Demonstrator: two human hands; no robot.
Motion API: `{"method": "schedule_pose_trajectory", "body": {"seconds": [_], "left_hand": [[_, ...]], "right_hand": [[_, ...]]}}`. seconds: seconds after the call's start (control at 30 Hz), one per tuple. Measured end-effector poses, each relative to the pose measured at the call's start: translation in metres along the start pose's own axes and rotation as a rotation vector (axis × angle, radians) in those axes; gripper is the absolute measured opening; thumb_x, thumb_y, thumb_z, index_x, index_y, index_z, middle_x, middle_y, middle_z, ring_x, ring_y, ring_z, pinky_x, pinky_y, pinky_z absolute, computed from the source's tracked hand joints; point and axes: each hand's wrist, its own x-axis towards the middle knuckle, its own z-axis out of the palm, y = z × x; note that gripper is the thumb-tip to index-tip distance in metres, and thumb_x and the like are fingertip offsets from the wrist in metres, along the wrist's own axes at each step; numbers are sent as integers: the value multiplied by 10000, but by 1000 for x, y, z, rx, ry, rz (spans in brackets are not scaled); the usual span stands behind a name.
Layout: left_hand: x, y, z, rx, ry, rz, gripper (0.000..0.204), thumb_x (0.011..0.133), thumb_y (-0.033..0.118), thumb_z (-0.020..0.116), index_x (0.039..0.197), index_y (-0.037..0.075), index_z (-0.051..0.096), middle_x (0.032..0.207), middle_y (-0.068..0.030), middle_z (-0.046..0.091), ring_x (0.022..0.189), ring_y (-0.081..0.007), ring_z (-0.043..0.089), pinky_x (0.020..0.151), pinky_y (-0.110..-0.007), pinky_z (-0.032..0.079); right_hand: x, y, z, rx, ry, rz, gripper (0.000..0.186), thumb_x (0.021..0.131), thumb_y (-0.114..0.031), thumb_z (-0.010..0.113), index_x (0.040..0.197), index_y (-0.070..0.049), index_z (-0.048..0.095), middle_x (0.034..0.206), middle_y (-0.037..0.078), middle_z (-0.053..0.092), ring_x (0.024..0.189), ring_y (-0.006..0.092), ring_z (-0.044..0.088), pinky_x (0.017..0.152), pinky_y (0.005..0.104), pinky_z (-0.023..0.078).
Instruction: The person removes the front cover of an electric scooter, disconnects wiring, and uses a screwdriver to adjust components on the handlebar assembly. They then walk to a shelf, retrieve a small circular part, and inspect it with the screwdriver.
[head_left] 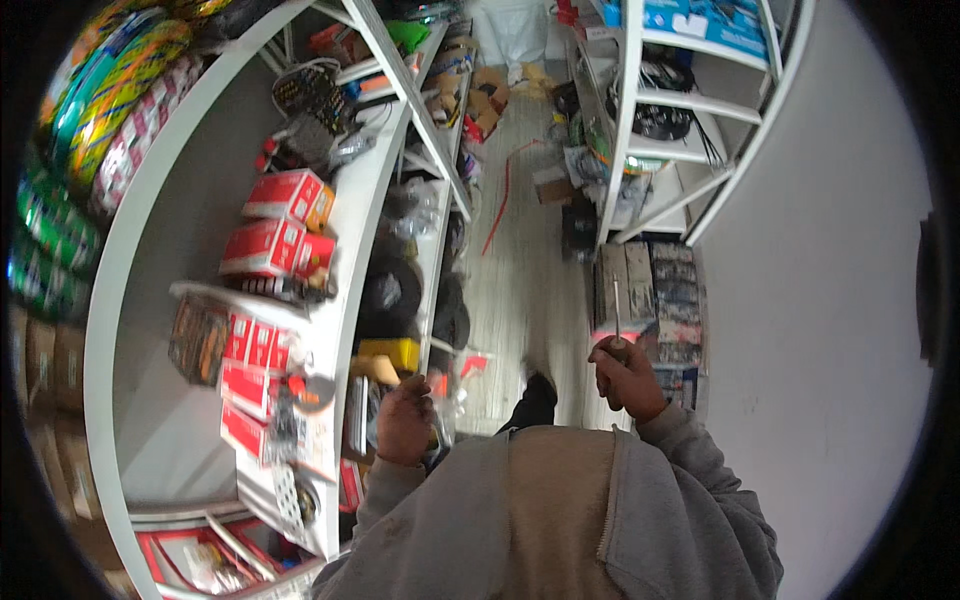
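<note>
My right hand (625, 380) is closed on a thin screwdriver (617, 303) with a pale handle, its long shaft pointing forward over the aisle. My left hand (405, 420) hangs beside the left shelving, fingers curled; whether they hold anything small is hard to make out. Near it are a yellow box (390, 353) and an open cardboard piece on a lower shelf. My shoe (540, 393) shows below on the floor between the shelves.
White shelving (370, 190) along the left bears red-white boxes (262, 244), coils and packages. Wrapped rolls (120, 120) sit far left. At right stand another rack (690, 100), a stack of boxes (672, 300) and a white wall (820, 380). Cardboard scraps (485, 100) lie along the grey floor (515, 280).
</note>
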Motion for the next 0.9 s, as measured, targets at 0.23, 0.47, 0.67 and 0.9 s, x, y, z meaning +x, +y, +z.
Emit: {"method": "schedule_pose_trajectory", "body": {"seconds": [0.23,0.47,0.67,0.9], "left_hand": [[181,85,77,431,3,144,310,956,251,496,1118,7,598,986,-62,629,786,-163,563,658,-273,438],[310,138,103,350,-69,68,331,945,268,506,1100,1,627,984,-102,670,834,-219,602,743,-304,480],[406,167,95,85,77,34,330,962,286,483,1135,42,623,1071,-89,660,940,-181,604,725,-287,479],[516,208,133,71,172,-118,362,964,326,460,1142,58,628,1061,-62,671,954,-177,612,704,-287,475]], "right_hand": [[157,-76,14,32,84,-99,240,956,-264,588,951,-24,576,642,24,543,546,94,517,498,266,429],[281,-107,8,84,141,-37,249,961,-276,571,922,-30,585,637,18,541,515,98,515,450,252,418],[432,-144,2,165,102,-10,264,955,-312,573,911,-52,572,616,14,518,497,96,485,434,253,375],[593,-199,11,99,3,123,193,941,-264,604,909,-77,572,678,-21,509,557,73,463,493,249,372]]}}
